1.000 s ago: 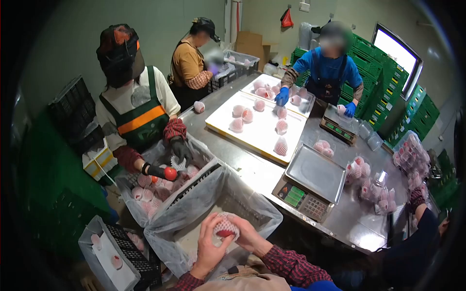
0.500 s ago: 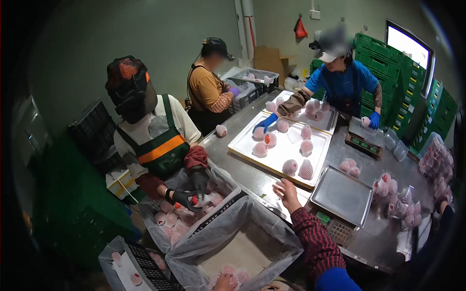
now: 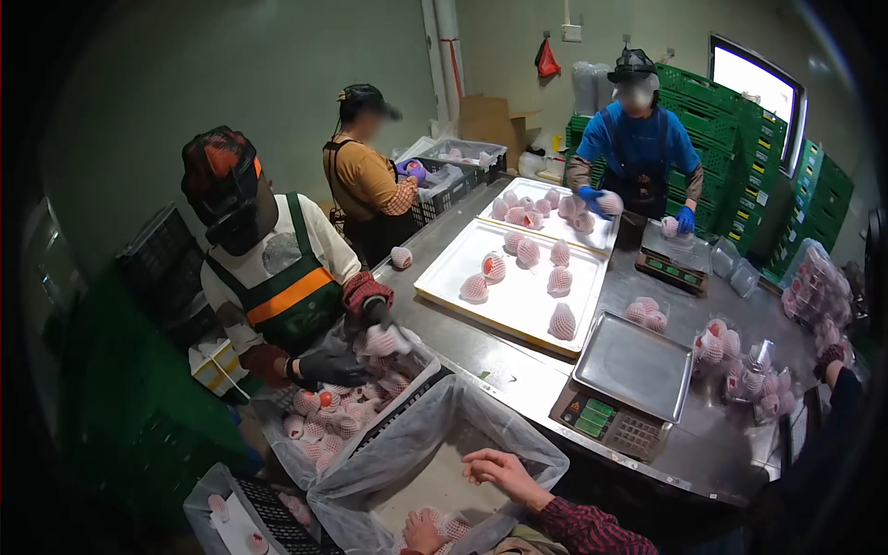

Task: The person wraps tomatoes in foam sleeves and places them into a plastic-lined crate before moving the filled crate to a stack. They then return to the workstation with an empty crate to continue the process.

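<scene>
Left hand (image 3: 423,533) low in lined crate (image 3: 518,435), grip closed on net-wrapped fruit (image 3: 455,527) among a few more at crate bottom. Right hand (image 3: 496,469) above crate's near edge, fingers spread apart, holding nothing, plaid sleeve (image 3: 583,527) behind it. Beside crate, on the left, a 2nd lined bin (image 3: 407,384) full of wrapped fruit; co-worker in green apron w/ gloved hand (image 3: 331,368) at its rim, other hand on a wrapped fruit (image 3: 381,340). Steel desk (image 3: 499,356) beyond crate: scale (image 3: 622,381) near, white tray (image 3: 513,301) w/ several wrapped fruits mid-desk, 2nd scale (image 3: 672,261) far end. Person in blue, blue gloves, at far tray (image 3: 555,208). Bagged fruit (image 3: 740,356) on desk's right side. Green crates (image 3: 749,176) stacked at back wall.
</scene>
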`<state>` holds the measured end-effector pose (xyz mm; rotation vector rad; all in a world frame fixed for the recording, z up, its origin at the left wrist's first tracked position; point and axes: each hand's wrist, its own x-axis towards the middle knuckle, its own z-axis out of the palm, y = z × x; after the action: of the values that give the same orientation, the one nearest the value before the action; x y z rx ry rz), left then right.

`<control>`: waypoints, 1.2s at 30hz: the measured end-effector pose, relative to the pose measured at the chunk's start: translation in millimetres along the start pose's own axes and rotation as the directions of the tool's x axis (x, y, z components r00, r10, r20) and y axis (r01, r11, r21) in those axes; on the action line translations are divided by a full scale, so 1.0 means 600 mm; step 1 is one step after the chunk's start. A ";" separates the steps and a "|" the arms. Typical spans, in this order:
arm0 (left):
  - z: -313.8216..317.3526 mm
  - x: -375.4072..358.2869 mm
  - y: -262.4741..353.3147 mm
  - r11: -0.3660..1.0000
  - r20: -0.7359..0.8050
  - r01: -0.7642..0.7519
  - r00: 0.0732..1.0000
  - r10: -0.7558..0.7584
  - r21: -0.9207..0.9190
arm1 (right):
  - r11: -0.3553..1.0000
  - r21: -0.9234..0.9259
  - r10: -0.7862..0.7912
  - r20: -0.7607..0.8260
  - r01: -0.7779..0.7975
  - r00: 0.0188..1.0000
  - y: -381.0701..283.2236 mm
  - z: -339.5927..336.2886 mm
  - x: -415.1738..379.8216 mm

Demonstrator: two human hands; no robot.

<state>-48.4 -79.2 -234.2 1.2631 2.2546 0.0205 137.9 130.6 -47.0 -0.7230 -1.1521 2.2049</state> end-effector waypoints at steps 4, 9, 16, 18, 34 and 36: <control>-0.015 0.016 -0.017 0.994 0.139 -0.110 0.984 0.108 0.006 | 0.999 -0.029 0.029 -0.027 -0.030 0.999 0.019 0.008 -0.027; 0.007 -0.002 0.010 0.998 -0.041 -0.039 0.998 0.038 -0.042 | 0.984 -0.178 0.025 -0.005 -0.025 1.000 0.050 0.021 -0.052; -0.071 -0.005 -0.004 0.986 0.124 -0.166 0.979 0.162 0.022 | 0.350 -0.911 -0.270 0.127 0.220 0.955 0.141 0.012 -0.108; -0.085 -0.015 -0.006 0.983 0.099 -0.184 0.978 0.181 0.024 | 0.073 -0.956 -0.278 0.255 0.285 0.926 0.139 0.018 -0.122; 0.057 0.112 -0.065 0.922 -0.422 -0.373 0.823 0.381 0.105 | 0.012 -0.977 -0.439 0.186 0.213 0.879 0.145 0.055 -0.123; 0.041 0.127 -0.053 0.852 -0.304 -0.341 0.925 0.229 -0.397 | 0.016 -0.973 -0.438 0.201 0.232 0.876 0.147 0.052 -0.119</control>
<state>-92.7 -42.8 -298.2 1.3794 2.0609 0.8028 148.4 22.3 -91.9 -0.9095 -2.4228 0.5806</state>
